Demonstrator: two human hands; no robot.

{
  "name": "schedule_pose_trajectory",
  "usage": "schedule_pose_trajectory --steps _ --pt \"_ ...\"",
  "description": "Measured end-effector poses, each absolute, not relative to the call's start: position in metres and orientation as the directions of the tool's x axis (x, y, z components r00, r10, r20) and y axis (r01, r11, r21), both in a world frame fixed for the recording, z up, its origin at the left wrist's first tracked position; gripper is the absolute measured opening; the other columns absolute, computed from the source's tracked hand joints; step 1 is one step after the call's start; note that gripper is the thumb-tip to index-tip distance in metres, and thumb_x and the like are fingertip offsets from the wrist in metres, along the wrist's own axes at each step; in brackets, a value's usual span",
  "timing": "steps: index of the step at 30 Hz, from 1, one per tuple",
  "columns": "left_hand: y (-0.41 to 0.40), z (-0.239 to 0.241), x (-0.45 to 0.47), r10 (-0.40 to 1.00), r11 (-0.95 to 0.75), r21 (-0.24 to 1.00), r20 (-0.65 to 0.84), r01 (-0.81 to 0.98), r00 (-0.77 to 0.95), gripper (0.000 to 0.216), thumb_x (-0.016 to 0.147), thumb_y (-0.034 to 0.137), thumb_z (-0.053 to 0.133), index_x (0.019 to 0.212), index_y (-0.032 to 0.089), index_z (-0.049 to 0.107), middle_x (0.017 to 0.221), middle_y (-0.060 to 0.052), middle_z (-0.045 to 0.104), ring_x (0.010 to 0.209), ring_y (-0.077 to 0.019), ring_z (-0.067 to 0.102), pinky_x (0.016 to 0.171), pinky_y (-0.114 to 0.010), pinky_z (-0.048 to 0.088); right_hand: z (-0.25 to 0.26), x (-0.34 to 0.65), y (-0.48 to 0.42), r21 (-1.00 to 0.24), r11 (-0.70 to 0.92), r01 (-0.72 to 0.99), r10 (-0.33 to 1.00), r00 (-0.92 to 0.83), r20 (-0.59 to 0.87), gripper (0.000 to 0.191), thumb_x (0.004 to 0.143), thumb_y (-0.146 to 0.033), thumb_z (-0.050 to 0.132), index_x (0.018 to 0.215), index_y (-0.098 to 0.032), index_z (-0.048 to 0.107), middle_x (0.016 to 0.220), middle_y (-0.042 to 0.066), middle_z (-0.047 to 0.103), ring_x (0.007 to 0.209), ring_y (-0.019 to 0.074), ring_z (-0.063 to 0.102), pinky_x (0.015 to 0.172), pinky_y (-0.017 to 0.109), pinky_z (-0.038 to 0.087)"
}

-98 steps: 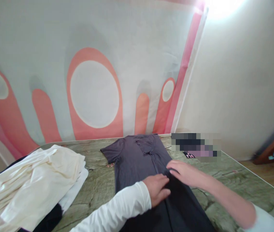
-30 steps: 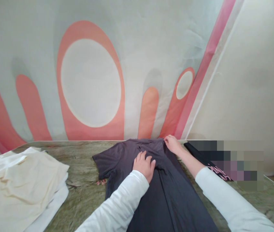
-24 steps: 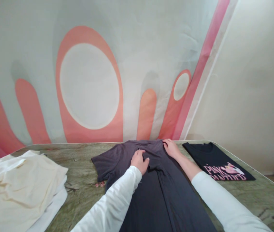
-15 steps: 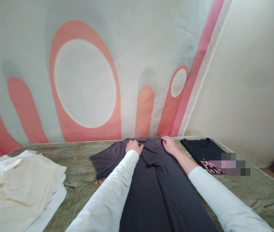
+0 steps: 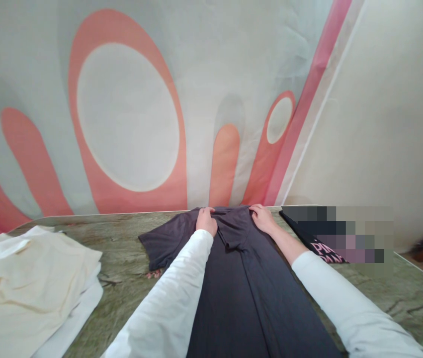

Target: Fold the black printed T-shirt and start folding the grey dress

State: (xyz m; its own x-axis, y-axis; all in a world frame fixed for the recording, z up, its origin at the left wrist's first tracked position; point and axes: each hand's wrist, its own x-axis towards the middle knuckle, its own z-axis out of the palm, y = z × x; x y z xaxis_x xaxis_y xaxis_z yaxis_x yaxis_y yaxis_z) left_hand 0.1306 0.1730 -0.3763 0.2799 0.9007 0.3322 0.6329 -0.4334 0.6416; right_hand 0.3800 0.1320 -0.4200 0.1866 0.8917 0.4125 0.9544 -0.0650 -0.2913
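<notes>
A dark grey T-shirt point(image 5: 226, 293) lies stretched out on the table, its collar end at the far edge. Its right side is turned inward, so one short sleeve rests on top near the middle, while the left sleeve spreads flat toward the left. At the collar, my left hand point(image 5: 207, 221) is closed on the fabric, its fingertips partly hidden. My right hand point(image 5: 263, 219) pinches the folded edge at the right shoulder. The lower end of the shirt runs out of view at the bottom.
Cream and white garments point(image 5: 36, 283) are piled at the left on the wood-patterned table point(image 5: 122, 298). Beyond my right hand lies a black folded shirt point(image 5: 304, 236) with pink lettering, partly blurred out. A printed backdrop point(image 5: 200, 99) rises directly behind the table.
My left hand has turned and closed on the cloth at the collar; its thumb stuck out to the side before. My right hand keeps its hold. The view has shifted slightly.
</notes>
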Motion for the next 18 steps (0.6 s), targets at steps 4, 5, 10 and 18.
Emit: schedule_pose_trajectory --steps 4,5,10,18 --pt "0.144 -0.362 0.145 0.706 -0.709 0.418 0.422 0.569 0.569 0.031 0.077 0.009 0.044 0.102 0.019 0.058 0.113 -0.006 0.056 0.109 -0.0190 0.048 0.096 -0.033 0.035 -0.419 0.379 0.132 -0.286 -0.060 0.956 0.887 0.183 0.424 0.034 0.080 -0.013 0.042 0.105 -0.017 0.063 0.111 0.008 0.059 0.102 0.0199 0.052 0.093 0.031 0.036" --pt "0.137 -0.361 0.149 0.640 -0.768 0.357 0.408 0.532 0.651 0.030 0.081 0.013 0.043 0.106 0.020 0.057 0.117 -0.006 0.054 0.113 -0.0192 0.046 0.098 -0.034 0.033 -0.418 0.379 0.132 -0.284 -0.056 0.957 0.885 0.179 0.431 0.033 0.080 -0.013 0.042 0.104 -0.017 0.064 0.109 0.009 0.060 0.101 0.0200 0.052 0.092 0.032 0.036" --pt "0.117 -0.377 0.159 0.498 -0.865 0.185 0.202 0.466 0.843 0.047 0.090 0.043 0.030 0.130 0.020 0.041 0.140 -0.007 0.035 0.129 -0.0246 0.027 0.103 -0.047 0.024 -0.409 0.372 0.124 -0.271 -0.002 0.963 0.857 0.141 0.496 0.034 0.082 -0.012 0.039 0.105 -0.017 0.063 0.109 0.008 0.061 0.104 0.0197 0.051 0.096 0.035 0.035" --pt "0.126 -0.393 0.154 0.604 -0.795 0.136 0.085 0.591 0.793 0.060 0.087 0.056 0.020 0.137 0.024 0.031 0.146 -0.002 0.023 0.133 -0.0269 0.018 0.104 -0.051 0.018 -0.410 0.372 0.124 -0.238 0.211 0.948 0.929 -0.119 0.351 0.040 0.089 -0.027 0.033 0.125 -0.024 0.050 0.130 0.003 0.049 0.121 0.0182 0.042 0.102 0.039 0.031"
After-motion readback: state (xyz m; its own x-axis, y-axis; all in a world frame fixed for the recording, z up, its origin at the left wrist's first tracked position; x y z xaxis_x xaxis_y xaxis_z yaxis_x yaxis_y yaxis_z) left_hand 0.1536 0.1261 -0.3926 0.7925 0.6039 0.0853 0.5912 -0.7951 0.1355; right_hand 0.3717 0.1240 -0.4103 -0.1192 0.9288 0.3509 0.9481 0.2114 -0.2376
